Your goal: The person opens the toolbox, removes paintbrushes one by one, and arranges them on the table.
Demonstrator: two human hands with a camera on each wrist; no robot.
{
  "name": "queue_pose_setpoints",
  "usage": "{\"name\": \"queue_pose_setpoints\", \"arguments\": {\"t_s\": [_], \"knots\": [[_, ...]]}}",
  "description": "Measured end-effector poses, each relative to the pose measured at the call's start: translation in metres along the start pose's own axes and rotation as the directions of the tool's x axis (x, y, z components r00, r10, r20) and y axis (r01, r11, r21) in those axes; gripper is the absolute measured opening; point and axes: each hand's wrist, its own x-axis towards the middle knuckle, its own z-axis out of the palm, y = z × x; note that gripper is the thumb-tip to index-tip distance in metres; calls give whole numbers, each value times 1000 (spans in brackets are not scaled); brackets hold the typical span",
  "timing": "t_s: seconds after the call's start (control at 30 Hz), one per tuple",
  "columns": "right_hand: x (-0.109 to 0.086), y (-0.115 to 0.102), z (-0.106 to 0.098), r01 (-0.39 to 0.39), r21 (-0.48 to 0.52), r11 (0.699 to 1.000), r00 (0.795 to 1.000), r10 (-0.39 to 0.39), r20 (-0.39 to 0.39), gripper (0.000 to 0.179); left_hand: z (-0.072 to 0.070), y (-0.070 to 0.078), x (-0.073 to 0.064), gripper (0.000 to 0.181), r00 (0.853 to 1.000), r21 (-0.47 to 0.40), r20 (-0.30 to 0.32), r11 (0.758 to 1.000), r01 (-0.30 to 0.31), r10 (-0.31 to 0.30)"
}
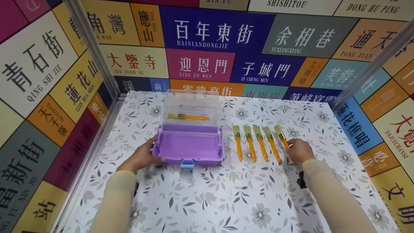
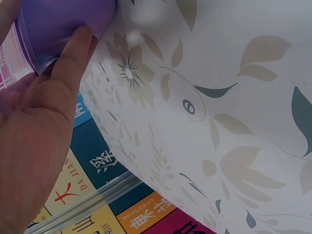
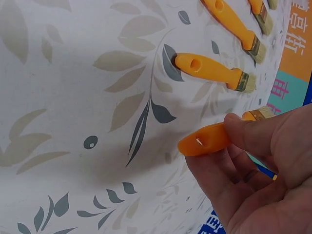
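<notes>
A purple plastic box point(image 1: 189, 145) with its clear lid point(image 1: 192, 100) raised stands left of centre on the table. My left hand point(image 1: 142, 156) grips its left side, thumb at the front corner and fingers along the side wall; the left wrist view shows the hand point(image 2: 46, 105) against the purple wall. One paintbrush point(image 1: 194, 117) lies crosswise inside the lid area. On the right, my right hand point(image 1: 299, 150) pinches the orange handle of another paintbrush point(image 3: 207, 140) between thumb and fingers, bristles pointing away from me. Several similar paintbrushes point(image 1: 259, 137) lie in a row between box and hand.
Floral-patterned cloth point(image 1: 226, 200) covers the table. Printed panels with lettering stand behind it point(image 1: 216, 29) and along both sides. A light blue latch point(image 1: 187, 164) sticks out from the box's front.
</notes>
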Motion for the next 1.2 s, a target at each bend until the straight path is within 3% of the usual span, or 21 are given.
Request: {"name": "queue_pose_setpoints", "arguments": {"t_s": [0.5,0.83,1.2], "knots": [[7,-1,10,-111,3,994,993,110,30,38,1,-3,0,111,999,18,-13,999,-36,37],[16,3,20,-64,-34,997,997,63,-39,37,1,-3,1,109,998,31,-14,998,-58,58],[17,4,26,-85,-41,996,996,83,-43,37,1,-4,3,110,999,46,-16,998,-48,49]]}}
